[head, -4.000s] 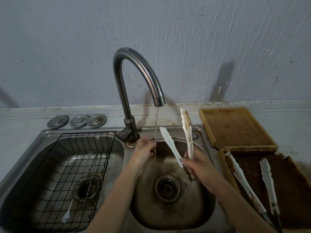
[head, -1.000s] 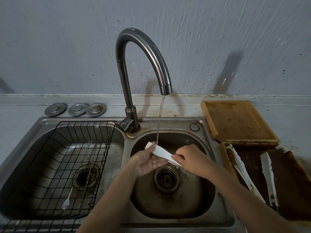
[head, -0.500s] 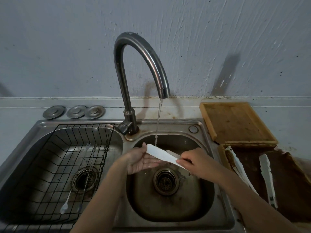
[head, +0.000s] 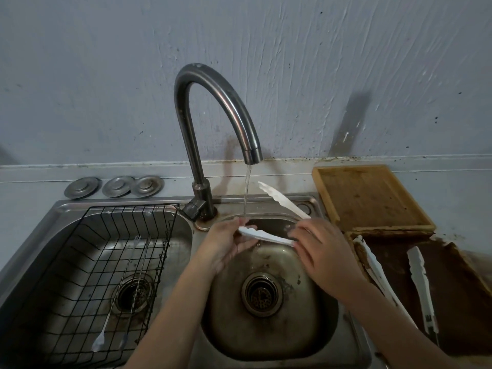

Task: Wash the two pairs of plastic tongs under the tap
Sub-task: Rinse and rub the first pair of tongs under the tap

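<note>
Both hands (head: pixel 326 255) forward, fingers (head: pixel 298 231) curled.

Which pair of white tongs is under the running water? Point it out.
The tongs held in both hands over the right basin; the other pair lies untouched on the brown tray beside the sink.

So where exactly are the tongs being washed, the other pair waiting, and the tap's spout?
tongs being washed (head: pixel 262 234), head view, middle of the lower arm under the stream
waiting tongs (head: pixel 420 275), head view, the right-hand arm lying on the dark tray
tap spout (head: pixel 253 153), head view, the outlet end

Two bare forearms, seemingly sleeveless, left hand (head: pixel 226 246), right hand (head: pixel 323 258)
</note>
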`<state>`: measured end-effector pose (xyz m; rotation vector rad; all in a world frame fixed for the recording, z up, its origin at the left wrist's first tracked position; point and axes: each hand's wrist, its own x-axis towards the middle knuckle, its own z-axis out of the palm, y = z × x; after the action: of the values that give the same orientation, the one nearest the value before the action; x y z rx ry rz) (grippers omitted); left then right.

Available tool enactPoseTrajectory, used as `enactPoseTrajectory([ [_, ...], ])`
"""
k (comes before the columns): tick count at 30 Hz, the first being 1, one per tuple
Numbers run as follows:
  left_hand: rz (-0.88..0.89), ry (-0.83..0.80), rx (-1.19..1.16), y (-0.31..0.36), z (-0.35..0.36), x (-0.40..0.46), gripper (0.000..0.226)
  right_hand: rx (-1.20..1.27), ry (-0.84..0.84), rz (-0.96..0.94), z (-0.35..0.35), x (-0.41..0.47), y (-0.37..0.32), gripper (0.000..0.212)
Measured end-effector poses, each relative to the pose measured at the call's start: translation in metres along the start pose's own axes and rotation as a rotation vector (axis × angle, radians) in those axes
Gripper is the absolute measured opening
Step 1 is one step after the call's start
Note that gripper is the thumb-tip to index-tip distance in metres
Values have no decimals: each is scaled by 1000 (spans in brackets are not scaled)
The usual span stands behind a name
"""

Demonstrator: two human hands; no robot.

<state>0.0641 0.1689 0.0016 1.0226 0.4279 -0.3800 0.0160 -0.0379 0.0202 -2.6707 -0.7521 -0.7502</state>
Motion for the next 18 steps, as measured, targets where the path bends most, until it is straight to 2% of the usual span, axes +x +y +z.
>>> enactPoseTrajectory([
  [2,31,-23,-39,2,3,-1,28,34,39,201,-1,3,6,32],
  [4,60,-31,-60,3,7,-3,29,115,-63,452,-1,7,13,40],
  [6,90,-25,-59,0,11,-4,28,191,-177,608,2,11,18,35],
  [8,113,-10,-75,-2,13,-4,24,159,-212,627,8,12,21,31],
  [12,136,39,-144,-9,15,-6,16,145,-136,610,15,13,17,23],
  [16,221,102,-83,-27,22,-9,56,97,-67,591,16,13,13,21],
  [18,232,83,-105,-34,25,-10,62,70,-40,580,14,11,12,20],
])
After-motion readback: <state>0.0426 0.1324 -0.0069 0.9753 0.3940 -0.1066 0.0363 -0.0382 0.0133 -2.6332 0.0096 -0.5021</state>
